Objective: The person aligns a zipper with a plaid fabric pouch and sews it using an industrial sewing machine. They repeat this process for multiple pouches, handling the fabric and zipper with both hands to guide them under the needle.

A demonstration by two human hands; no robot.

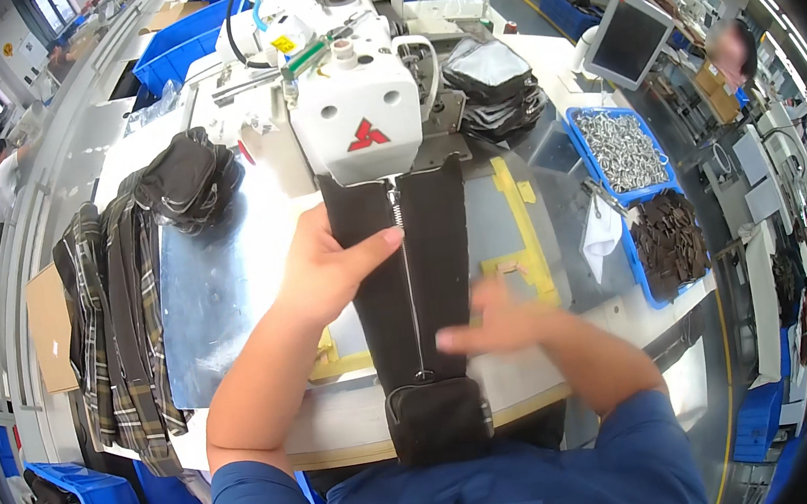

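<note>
A long black fabric panel (442,277) with a zipper (413,301) down its middle lies lengthwise in front of the white sewing machine head (357,122). Its far end is under the machine, and its near end hangs over the table's front edge with a black pouch-like part (439,419). My left hand (330,266) grips the panel's left edge, thumb on top by the zipper and fingers partly hidden at the fabric. Over the panel's right side, my right hand (497,319) is smeared by motion, so its grip does not show.
Dark and plaid fabric pieces (109,318) and a black bundle (189,183) are at left. Stacked black pieces (494,90) sit behind right. A blue tray (621,150) holds metal rings, with dark brown strips (669,239) beside them. A monitor (629,38) stands far right.
</note>
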